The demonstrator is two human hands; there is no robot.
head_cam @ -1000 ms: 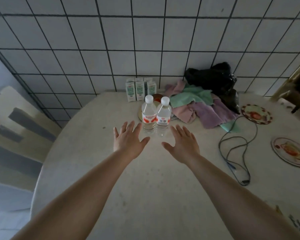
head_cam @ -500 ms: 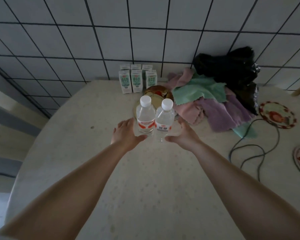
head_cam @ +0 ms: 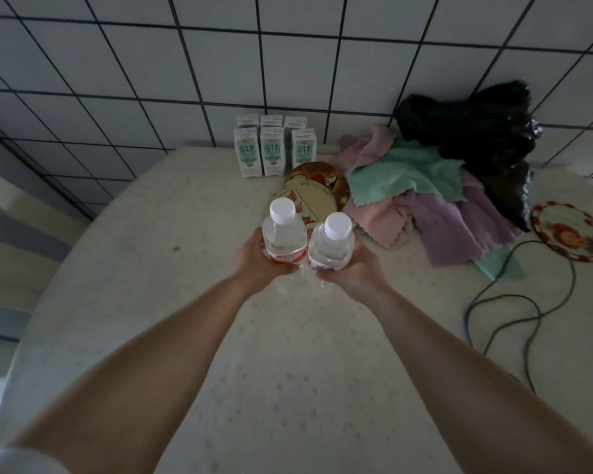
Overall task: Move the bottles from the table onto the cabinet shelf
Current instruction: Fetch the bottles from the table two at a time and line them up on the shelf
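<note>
Your left hand [head_cam: 254,260] wraps the left bottle [head_cam: 284,239] at its red label band, fingers clamped around the body. Your right hand [head_cam: 355,268] does the same on the right bottle [head_cam: 331,246], fingers closed round its label. The two bottles stand side by side near the middle of the table [head_cam: 151,268], touching or almost touching, white caps up. Each long axis runs upright, leaning slightly away from you toward twelve o'clock.

Each bottle sits directly inside its own hand, so neither hand needs to cross over. Whether the bases are off the table yet is hard to tell; they look at or just above it.

The cabinet shelf is not in view, so you will likely have to turn to find it. Lift straight up first: a round plate [head_cam: 314,189] lies just behind the bottles at twelve o'clock, milk cartons [head_cam: 271,150] beyond it, and a pile of cloths [head_cam: 425,206] at two o'clock.
</note>
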